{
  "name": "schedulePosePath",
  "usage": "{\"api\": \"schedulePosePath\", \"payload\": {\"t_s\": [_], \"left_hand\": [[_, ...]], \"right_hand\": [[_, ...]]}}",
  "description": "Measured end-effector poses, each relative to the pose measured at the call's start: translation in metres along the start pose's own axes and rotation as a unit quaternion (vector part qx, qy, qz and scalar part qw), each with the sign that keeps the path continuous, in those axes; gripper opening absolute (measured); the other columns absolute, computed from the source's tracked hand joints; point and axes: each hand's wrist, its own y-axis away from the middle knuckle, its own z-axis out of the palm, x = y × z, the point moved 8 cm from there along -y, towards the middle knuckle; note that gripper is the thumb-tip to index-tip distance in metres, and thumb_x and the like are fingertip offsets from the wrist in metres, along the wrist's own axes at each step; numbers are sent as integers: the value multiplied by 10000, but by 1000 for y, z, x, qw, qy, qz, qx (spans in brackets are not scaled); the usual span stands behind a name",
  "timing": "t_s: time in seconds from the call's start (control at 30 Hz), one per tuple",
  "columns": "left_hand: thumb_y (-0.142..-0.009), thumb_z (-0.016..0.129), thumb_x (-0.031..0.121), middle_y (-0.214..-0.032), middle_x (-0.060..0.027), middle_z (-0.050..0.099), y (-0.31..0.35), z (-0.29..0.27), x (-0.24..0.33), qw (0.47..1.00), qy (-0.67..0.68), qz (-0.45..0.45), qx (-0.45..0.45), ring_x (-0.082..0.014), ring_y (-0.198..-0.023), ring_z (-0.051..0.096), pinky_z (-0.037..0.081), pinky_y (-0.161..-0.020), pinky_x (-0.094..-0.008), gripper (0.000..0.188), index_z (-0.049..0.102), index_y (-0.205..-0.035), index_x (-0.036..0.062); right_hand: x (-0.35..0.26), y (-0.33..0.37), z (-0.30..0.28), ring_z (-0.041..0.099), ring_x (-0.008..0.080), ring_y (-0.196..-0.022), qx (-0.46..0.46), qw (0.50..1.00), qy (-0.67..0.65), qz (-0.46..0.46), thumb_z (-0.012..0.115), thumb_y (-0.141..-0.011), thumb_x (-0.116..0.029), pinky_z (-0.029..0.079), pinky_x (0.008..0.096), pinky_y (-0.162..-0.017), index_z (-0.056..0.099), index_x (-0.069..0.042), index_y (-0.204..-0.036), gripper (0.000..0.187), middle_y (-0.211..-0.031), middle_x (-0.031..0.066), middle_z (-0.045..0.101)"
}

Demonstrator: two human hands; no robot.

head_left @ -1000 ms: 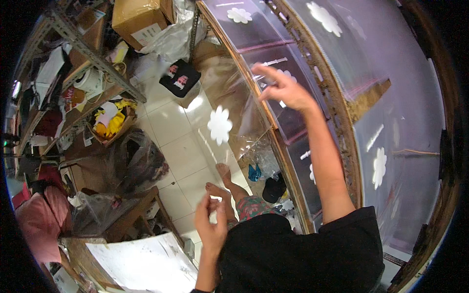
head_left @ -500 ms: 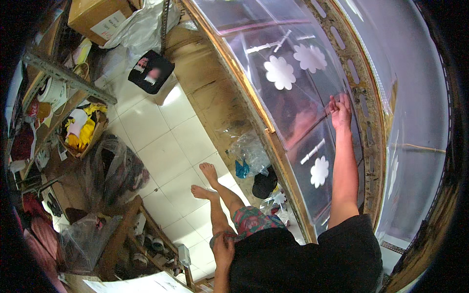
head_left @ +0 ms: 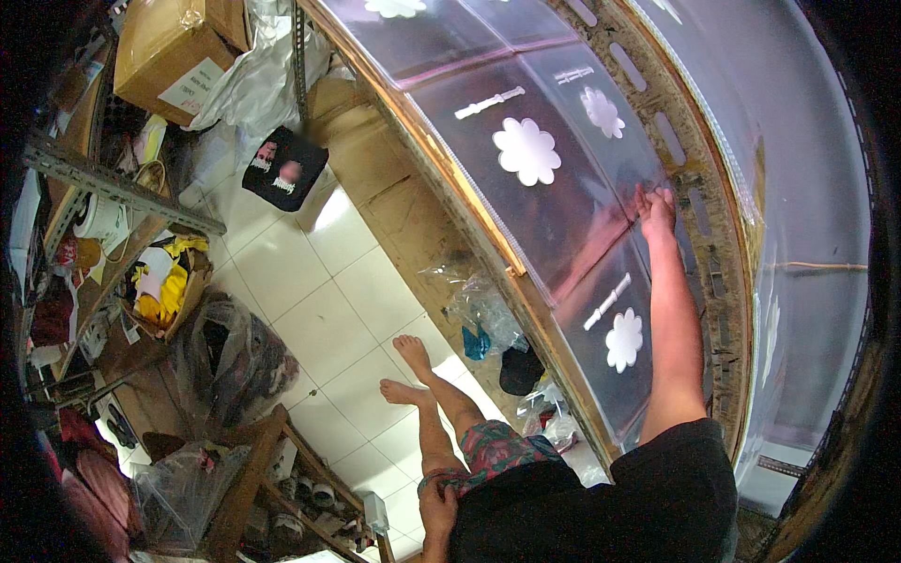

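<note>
Some bare plastic (head_left: 572,225) between right hand (head_left: 660,218), fingers (head_left: 666,198) unclenched, and wooden edge (head_left: 515,270); left hand (head_left: 438,512), grip unclear

Clear plastic sheet (head_left: 526,225), flat: purple-grey cast, streaked pink. Scalloped flower shape (head_left: 526,151): plain white; a second flower shape (head_left: 624,341) matches. Slim strip (head_left: 489,101): white. Loose short-legged fabric shorts (head_left: 502,452): floral pattern, pinkish red and green on a dark ground. Short-sleeved cloth shirt (head_left: 601,511): solid black. Square flat-lying fabric item (head_left: 305,161): black, printed in pink and white. Boxy cardboard carton (head_left: 150,52): brown, with a white rectangular label (head_left: 191,84). Bundled cloth (head_left: 167,297): bright yellow. Small crumpled piece (head_left: 476,342): blue. Square glossy floor tiles (head_left: 293,269): off-white, gridded by darker joint lines.
</note>
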Motion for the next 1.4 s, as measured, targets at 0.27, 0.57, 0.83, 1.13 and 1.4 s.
{"api": "schedulePosePath", "payload": {"t_s": [0.27, 0.57, 0.83, 1.13, 1.4], "left_hand": [[-910, 624, 194, -1215, -285, 621, -10, 14, -37, 996, -38, 70, 36, -436, -1143, 596, 467, -1013, -461, 431, 583, -1253, -64], [-907, 624, 207, -1200, -298, 621, -4, 7, -33, 998, -44, 36, 36, -449, -1136, 593, 469, -1000, -469, 420, 604, -1217, -76], [-907, 621, 208, -1231, -304, 598, -9, 15, -43, 998, -31, 45, 19, -452, -1173, 564, 451, -1018, -474, 433, 588, -1234, -74], [-912, 616, 183, -1192, -279, 619, -9, 11, -41, 997, -66, 45, 15, -437, -1144, 578, 458, -995, -476, 394, 590, -1227, -53], [-917, 604, 161, -1142, -259, 640, -8, 5, -34, 996, -20, 77, 42, -433, -1079, 606, 483, -940, -468, 358, 598, -1220, -29]], "right_hand": [[-15, -65, -22, 668, 365, -1067, -78, 813, 463, -344, 492, -811, 161, 613, 430, -853, 371, -47, -1097, 374, -1061, 85, 471], [-5, -37, -2, 679, 364, -1018, -27, 935, 265, -236, 501, -794, 176, 615, 425, -836, 344, -43, -1115, 419, -1056, 104, 480], [-2, 29, 43, 680, 335, -987, 10, 996, 85, 9, 520, -809, 165, 610, 421, -822, 111, -99, -1508, 852, -1113, 138, 500], [4, -51, -23, 668, 263, -877, -18, 978, 187, -89, 555, -846, 121, 600, 385, -761, 24, -129, -1568, 930, -1083, 157, 562], [-3, -7, -2, 650, 318, -986, 101, 947, 296, -76, 670, -842, -120, 533, 419, -879, 322, -47, -1483, 733, -1181, 212, 614]]}}
